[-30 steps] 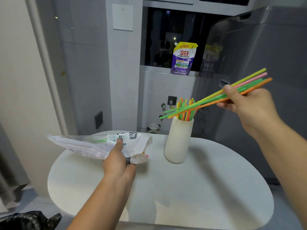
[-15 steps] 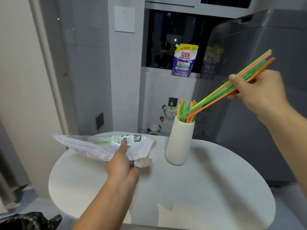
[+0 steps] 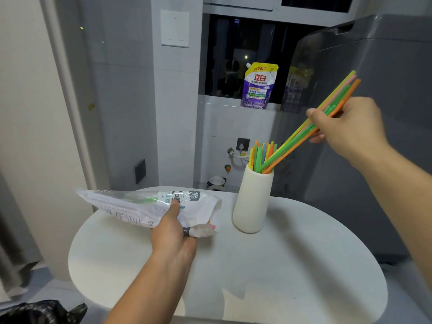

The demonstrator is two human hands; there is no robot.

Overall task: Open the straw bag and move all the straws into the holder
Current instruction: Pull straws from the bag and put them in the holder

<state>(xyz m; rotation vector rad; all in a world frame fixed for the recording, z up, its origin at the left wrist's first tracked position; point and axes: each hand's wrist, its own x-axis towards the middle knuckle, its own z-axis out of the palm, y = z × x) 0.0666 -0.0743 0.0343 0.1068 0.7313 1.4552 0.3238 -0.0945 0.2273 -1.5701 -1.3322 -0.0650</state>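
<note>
Straws [image 3: 301,134] slant down-left, low ends in holder [image 3: 253,202].

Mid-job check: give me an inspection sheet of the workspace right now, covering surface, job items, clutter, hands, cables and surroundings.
Surface: white round table; the holder stands on it.
Job's things: white holder upright, straws in it; bunch of straws slanted, lower ends at the holder's mouth; straw bag open, straw ends showing at its mouth.
Clutter: black bag low at the left, off the table.
Grippers: left hand grips the straw bag; right hand pinches the bunch of straws.
Cables: white cable below the wall socket, behind the holder.
Surroundings: detergent pouch on the window ledge; grey appliance at right.
</note>
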